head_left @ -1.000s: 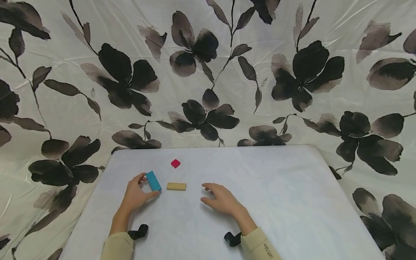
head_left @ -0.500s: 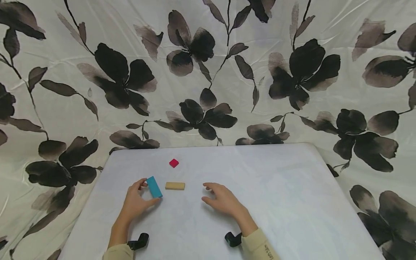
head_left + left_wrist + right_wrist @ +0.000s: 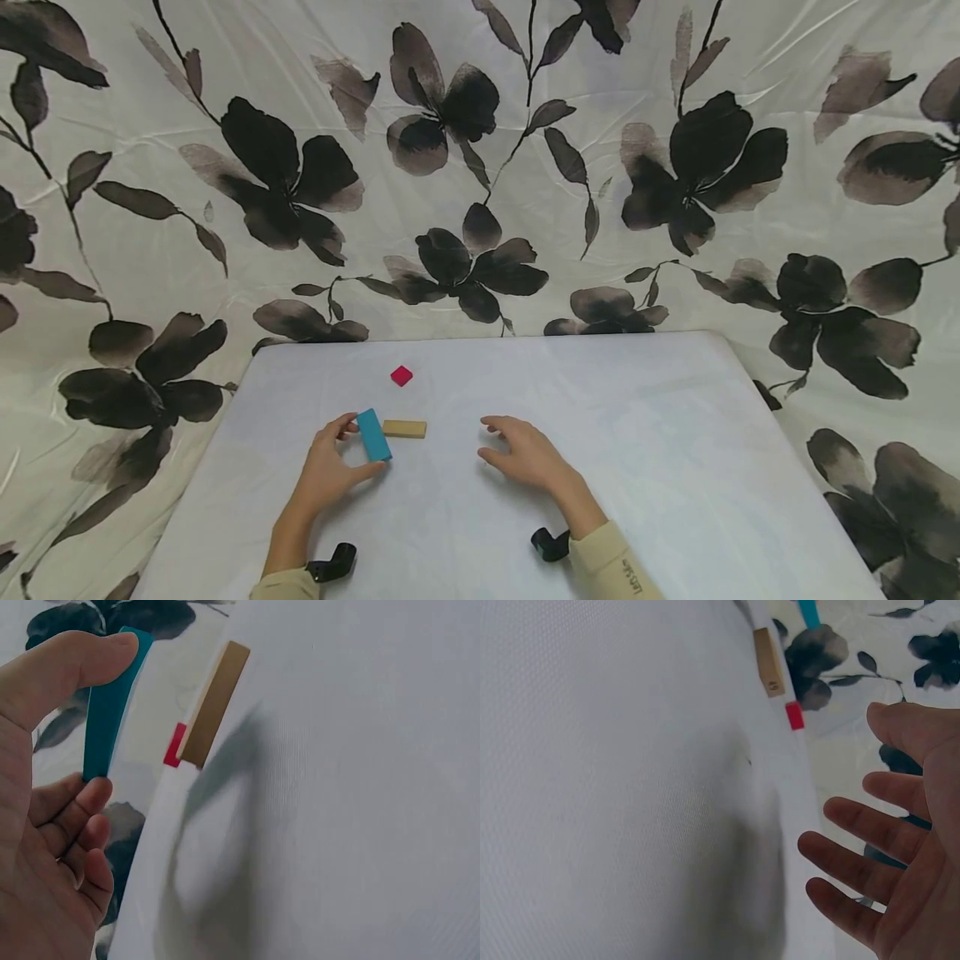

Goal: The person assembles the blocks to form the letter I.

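My left hand (image 3: 330, 471) pinches a blue rectangular block (image 3: 374, 435) by its two ends, thumb at the near end and fingertips at the far end. In the left wrist view the blue block (image 3: 112, 712) hangs raised, with the hand's shadow cast on the table. Just right of it in the head view lies a tan wooden block (image 3: 405, 429), its left end right beside the blue one. A red block (image 3: 402, 376), turned like a diamond, lies farther back. My right hand (image 3: 528, 454) hovers right of the tan block with fingers spread and nothing in it (image 3: 885, 847).
A white table (image 3: 637, 433) spreads under both hands, its back edge meeting a white cloth (image 3: 570, 208) printed with dark flowers. Black wrist cameras (image 3: 333, 563) sit on both wrists, below tan sleeves (image 3: 611, 562).
My left hand has carried the blue block toward me and then rightward, close to the tan block. My right hand has shifted slightly right. The tan and red blocks stay in place.
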Tool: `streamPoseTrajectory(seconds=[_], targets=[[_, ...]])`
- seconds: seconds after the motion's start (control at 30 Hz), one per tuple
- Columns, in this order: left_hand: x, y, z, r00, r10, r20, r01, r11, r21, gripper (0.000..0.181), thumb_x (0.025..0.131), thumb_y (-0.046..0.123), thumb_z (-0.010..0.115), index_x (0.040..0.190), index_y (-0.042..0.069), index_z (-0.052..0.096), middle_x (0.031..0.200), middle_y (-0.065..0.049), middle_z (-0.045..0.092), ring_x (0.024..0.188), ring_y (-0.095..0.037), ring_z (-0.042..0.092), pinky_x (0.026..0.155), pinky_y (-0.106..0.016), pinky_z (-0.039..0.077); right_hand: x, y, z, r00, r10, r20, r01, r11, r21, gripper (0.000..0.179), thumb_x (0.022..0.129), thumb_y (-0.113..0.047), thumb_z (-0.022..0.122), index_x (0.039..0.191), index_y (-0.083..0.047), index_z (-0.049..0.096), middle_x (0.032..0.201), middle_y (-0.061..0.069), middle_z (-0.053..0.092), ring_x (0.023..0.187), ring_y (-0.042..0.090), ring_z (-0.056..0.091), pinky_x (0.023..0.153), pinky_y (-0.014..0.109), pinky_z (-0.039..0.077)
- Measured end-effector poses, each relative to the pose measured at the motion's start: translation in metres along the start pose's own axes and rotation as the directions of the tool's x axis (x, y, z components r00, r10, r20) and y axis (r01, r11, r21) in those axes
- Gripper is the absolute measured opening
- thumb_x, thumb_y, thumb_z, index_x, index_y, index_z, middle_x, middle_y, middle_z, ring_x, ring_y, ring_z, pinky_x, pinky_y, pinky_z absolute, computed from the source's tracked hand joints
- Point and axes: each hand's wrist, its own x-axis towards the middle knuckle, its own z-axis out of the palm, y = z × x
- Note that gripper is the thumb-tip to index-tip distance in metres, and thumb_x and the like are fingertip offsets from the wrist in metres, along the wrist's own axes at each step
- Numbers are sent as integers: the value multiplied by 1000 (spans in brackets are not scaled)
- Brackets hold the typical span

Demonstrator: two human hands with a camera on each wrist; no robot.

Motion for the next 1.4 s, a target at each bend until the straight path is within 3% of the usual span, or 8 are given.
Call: streamPoseTrajectory(seconds=[0.33,0.63,1.4], targets=[[3,7,15,999,50,5,-50,998,-42,103,64,47,89,145,9,39,124,-11,51,118,-32,45,95,-56,40,-4,5,-10,1000,24,6,-24,1000,3,53,94,-40,62,137,-9,54,132,5,58,112,21,59,91,39,47],[7,17,23,998,50,29,-48,997,-62,100,63,43,91,144,11,40,124,-10,52,118,-30,45,97,-56,40,-4,12,-17,999,54,-6,-54,998,-31,52,94,-39,62,137,-11,54,132,3,58,112,21,59,91,39,47],[16,37,42,994,69,85,-66,997,-47,100,61,40,92,142,10,42,124,-8,51,117,-27,46,98,-53,41,-9,25,-28,996,88,-24,-87,996,17,52,94,-37,63,137,-10,54,127,5,60,112,24,58,92,42,47]])
